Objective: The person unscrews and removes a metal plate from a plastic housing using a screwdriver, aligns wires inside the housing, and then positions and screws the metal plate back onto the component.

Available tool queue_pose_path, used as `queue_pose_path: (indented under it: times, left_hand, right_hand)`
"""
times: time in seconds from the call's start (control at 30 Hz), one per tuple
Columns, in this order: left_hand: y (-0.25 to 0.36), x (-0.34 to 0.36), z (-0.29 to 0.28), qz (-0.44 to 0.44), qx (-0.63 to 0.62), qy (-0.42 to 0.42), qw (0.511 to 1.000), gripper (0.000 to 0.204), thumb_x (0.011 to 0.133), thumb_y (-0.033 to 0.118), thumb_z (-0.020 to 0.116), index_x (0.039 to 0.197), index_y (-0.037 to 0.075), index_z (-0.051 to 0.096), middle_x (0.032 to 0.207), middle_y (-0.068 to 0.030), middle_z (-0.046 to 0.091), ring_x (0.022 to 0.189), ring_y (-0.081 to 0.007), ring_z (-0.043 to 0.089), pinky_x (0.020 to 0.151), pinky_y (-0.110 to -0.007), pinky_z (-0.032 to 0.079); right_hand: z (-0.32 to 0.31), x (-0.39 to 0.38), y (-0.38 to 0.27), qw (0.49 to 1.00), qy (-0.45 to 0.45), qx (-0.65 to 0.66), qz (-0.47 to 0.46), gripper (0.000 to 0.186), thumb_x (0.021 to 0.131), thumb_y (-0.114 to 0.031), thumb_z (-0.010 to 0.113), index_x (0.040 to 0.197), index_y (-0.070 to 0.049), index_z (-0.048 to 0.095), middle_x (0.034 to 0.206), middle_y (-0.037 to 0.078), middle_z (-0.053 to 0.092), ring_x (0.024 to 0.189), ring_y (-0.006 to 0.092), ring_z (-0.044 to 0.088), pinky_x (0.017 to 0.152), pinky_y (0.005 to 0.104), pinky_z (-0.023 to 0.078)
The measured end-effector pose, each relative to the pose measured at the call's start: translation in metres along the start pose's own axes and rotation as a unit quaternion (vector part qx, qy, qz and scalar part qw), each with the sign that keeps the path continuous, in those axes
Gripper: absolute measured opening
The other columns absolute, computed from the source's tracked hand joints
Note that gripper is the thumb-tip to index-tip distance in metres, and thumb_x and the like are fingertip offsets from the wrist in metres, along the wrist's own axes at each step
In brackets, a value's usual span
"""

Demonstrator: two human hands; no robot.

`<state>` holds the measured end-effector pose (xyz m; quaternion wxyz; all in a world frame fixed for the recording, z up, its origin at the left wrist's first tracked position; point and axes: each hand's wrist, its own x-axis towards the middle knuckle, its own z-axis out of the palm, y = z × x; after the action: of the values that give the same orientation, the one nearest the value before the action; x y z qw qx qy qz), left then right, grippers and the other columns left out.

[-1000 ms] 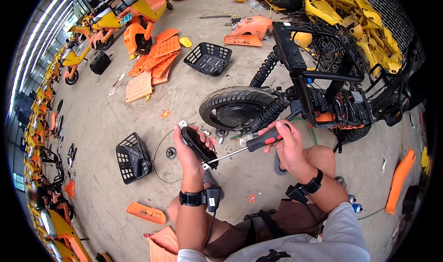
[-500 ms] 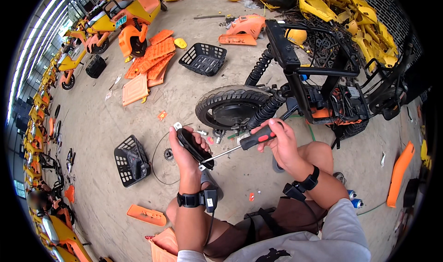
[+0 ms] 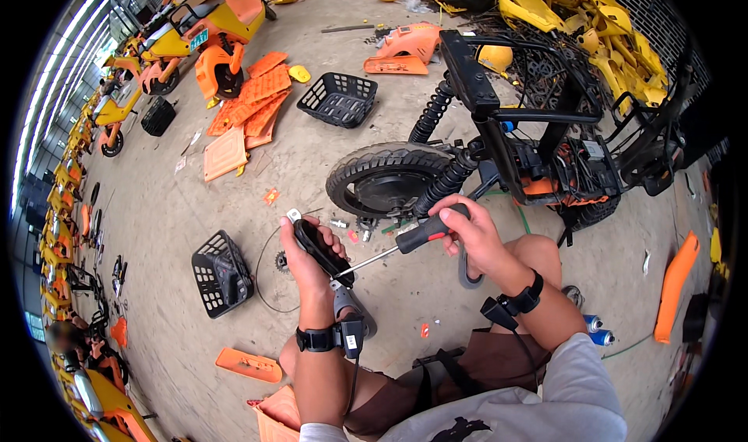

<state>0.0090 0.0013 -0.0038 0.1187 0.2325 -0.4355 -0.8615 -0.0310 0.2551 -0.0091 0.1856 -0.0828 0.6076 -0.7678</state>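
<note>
In the head view, my left hand [image 3: 308, 259] is closed round an oblong black part [image 3: 315, 247] with a silver metal tab [image 3: 293, 215] at its top and another at its lower end. My right hand [image 3: 465, 235] grips a screwdriver [image 3: 417, 235] with a black and red handle and a long metal shaft, its tip touching the lower end of the black part. Just beyond my hands stands the rear wheel [image 3: 378, 181] of a stripped scooter frame [image 3: 479, 76], with small metal pieces on the floor beside it.
Black baskets [image 3: 222, 274] [image 3: 336, 99], orange panels [image 3: 245, 123] and a long orange piece [image 3: 674, 286] lie around me. Scooters [image 3: 218, 29] line the left, with another person [image 3: 66, 337] at lower left. Yellow body parts [image 3: 592, 37] pile behind the frame. Spray cans [image 3: 596, 333] sit at my right.
The view has drifted slightly, shifting the scene leftward. Both hands have moved a little left with the part and screwdriver; my right fingers have shifted slightly on the handle, and the tip stays on the part.
</note>
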Motion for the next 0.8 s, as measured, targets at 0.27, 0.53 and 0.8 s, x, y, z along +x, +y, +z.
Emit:
queue_pose_path:
  times: [0.27, 0.53, 0.8]
  left_hand:
    - [-0.002, 0.001, -0.002, 0.02, 0.021, -0.002, 1.0, 0.052, 0.098, 0.057, 0.036, 0.09, 0.008, 0.049, 0.061, -0.0049, 0.046, 0.051, -0.0173, 0.048, 0.046, -0.03, 0.041]
    - [-0.006, 0.002, -0.002, 0.02, 0.045, -0.003, 0.999, 0.053, 0.098, 0.059, 0.036, 0.091, 0.008, 0.049, 0.061, -0.0049, 0.046, 0.051, -0.0174, 0.048, 0.046, -0.031, 0.041]
    - [-0.005, 0.002, -0.002, 0.009, 0.042, 0.011, 0.999, 0.054, 0.097, 0.06, 0.038, 0.09, 0.008, 0.05, 0.061, -0.0061, 0.046, 0.052, -0.0196, 0.047, 0.049, -0.033, 0.04]
  right_hand:
    - [-0.005, -0.002, -0.013, 0.998, -0.047, -0.031, 0.032, 0.02, 0.095, -0.019, 0.058, 0.104, -0.002, 0.059, 0.078, 0.005, 0.061, 0.056, 0.0083, 0.054, 0.052, 0.0235, 0.044]
    - [-0.006, -0.001, -0.017, 0.99, -0.027, -0.131, 0.041, 0.026, 0.091, -0.029, 0.069, 0.1, -0.005, 0.064, 0.075, -0.003, 0.059, 0.064, 0.0032, 0.051, 0.056, 0.0209, 0.039]
    - [-0.004, -0.003, -0.019, 0.994, -0.026, -0.097, 0.038, 0.028, 0.092, -0.024, 0.067, 0.11, -0.006, 0.059, 0.091, -0.001, 0.059, 0.075, 0.0049, 0.052, 0.063, 0.0213, 0.042]
